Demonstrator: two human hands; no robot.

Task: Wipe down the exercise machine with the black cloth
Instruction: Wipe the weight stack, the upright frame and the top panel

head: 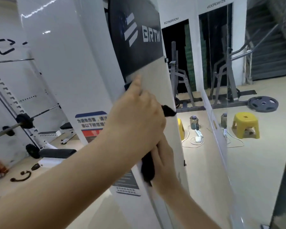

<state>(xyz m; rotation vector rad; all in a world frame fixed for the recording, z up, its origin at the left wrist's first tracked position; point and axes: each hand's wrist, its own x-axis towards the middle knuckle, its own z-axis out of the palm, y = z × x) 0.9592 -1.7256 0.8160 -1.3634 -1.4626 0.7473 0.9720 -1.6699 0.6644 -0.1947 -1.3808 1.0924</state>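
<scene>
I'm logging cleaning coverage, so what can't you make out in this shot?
Head view: black cloth mostly covered by left hand and right hand; one piece or two, unclear.
Head view: warning label partly behind the left hand, print too small.
Head view: exercise machine top and base cut off by frame edges.

Left hand [135,116] raised above right hand [163,162], both gripping.

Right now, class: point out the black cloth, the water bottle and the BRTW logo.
black cloth [148,169]: head view, lower part.
water bottle [193,122]: head view, its body.
BRTW logo [151,35]: head view, middle of lettering.
</scene>
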